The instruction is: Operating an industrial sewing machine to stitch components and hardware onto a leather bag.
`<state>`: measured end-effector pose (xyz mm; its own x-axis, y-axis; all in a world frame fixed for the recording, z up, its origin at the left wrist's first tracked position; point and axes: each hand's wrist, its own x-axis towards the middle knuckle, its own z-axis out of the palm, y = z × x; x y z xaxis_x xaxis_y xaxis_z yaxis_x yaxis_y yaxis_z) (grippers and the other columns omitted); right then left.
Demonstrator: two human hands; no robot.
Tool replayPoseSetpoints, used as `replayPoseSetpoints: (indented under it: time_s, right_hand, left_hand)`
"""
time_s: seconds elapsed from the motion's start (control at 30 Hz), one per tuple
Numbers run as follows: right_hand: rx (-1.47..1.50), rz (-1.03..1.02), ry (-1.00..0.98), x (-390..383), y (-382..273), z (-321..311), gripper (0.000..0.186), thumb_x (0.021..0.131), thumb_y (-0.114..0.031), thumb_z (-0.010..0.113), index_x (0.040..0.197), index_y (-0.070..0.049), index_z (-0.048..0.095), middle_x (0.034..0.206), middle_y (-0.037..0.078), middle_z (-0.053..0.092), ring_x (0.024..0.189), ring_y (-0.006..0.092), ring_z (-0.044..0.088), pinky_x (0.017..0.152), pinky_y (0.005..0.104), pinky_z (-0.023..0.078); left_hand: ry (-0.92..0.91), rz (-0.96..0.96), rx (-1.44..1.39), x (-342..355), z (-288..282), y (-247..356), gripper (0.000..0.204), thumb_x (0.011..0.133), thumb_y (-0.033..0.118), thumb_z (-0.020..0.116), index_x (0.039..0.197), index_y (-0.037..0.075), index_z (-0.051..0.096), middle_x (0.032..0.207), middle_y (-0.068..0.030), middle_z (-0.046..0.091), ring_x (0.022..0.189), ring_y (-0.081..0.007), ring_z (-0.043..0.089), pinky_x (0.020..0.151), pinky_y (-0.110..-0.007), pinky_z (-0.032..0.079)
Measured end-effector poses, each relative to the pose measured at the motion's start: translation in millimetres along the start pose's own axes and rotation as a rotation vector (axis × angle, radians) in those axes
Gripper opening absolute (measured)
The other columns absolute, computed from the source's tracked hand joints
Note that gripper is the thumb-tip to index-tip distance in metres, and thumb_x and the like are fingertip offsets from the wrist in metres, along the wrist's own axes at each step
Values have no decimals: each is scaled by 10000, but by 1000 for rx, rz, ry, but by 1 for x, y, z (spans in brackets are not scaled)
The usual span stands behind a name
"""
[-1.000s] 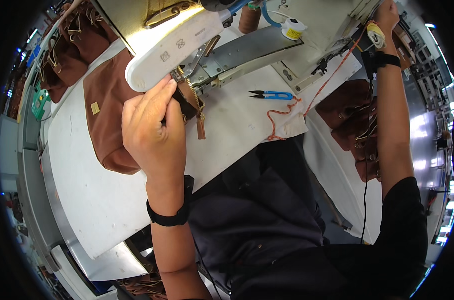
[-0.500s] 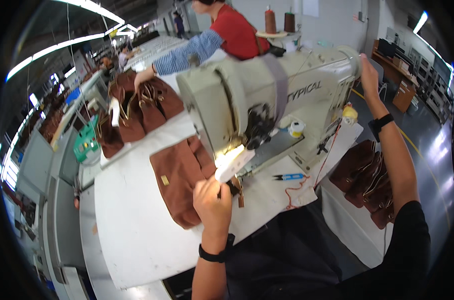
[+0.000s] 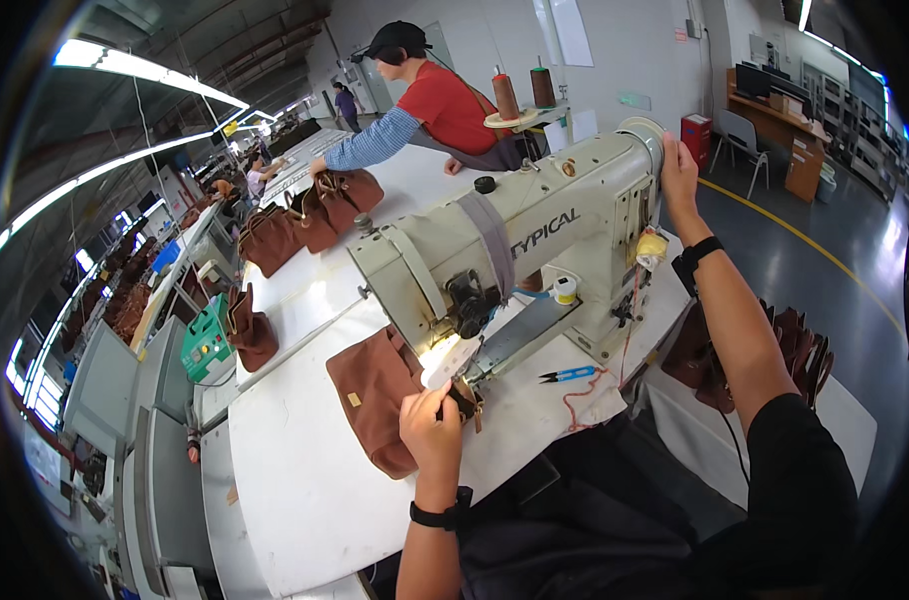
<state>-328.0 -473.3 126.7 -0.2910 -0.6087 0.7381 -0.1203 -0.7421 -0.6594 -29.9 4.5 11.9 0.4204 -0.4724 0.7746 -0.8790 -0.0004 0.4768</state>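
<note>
My left hand [image 3: 432, 430] is closed at the front of the sewing machine [image 3: 545, 225]. Its fingertips meet the lower end of a long white piece [image 3: 451, 364] beside the glowing light at the needle. A brown bag [image 3: 380, 395] with a small gold-coloured plate lies under the machine head, left of this hand; the stitching spot is hidden. At the far right end of the machine, my right hand [image 3: 681, 178] curls its fingers around the rim of the handwheel [image 3: 647, 135]. Blue thread snips [image 3: 572, 374] lie on the white table [image 3: 295, 480], near a loose reddish thread.
Across the table, a person in red [image 3: 440, 110] has a hand on a brown bag [image 3: 340, 205]. More brown bags [image 3: 710, 355] lie on a white surface at my right. Thread cones [image 3: 505, 98] stand behind the machine. A green box [image 3: 205, 340] is at left.
My view has shifted, showing more of the room. The person across the table has an arm farther away with the brown bags. My hands keep their places at the machine.
</note>
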Motion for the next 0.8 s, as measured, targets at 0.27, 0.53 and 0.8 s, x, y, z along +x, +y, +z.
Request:
replayPoseSetpoints:
  time_s: [0.27,0.53,0.8]
  right_hand:
    - [94,74,17,-93,-81,-83,390,1120,-300,581,1384,-26,662,1112,58,726,991,135,663,917,316,540]
    - [288,616,-1066,-391,-191,-76,448,1088,-277,646,1424,12,587,1306,112,711,1210,213,681,990,354,557]
    - [531,834,-1056,-450,-188,22,854,1038,-389,716,1653,11,281,1639,172,428,1460,278,498,1184,469,423]
  left_hand:
    - [-569,186,139,53,-58,-9,233,933,102,661,1143,11,706,1166,-154,721,1065,-375,643,943,-457,537]
    - [-846,194,-109,112,-22,-48,367,857,37,643,1213,7,730,1191,-187,712,1177,-414,620,1013,-462,513]
    - [-833,380,-61,120,11,-45,223,984,138,682,1185,46,711,1107,-127,737,974,-324,694,863,-415,552]
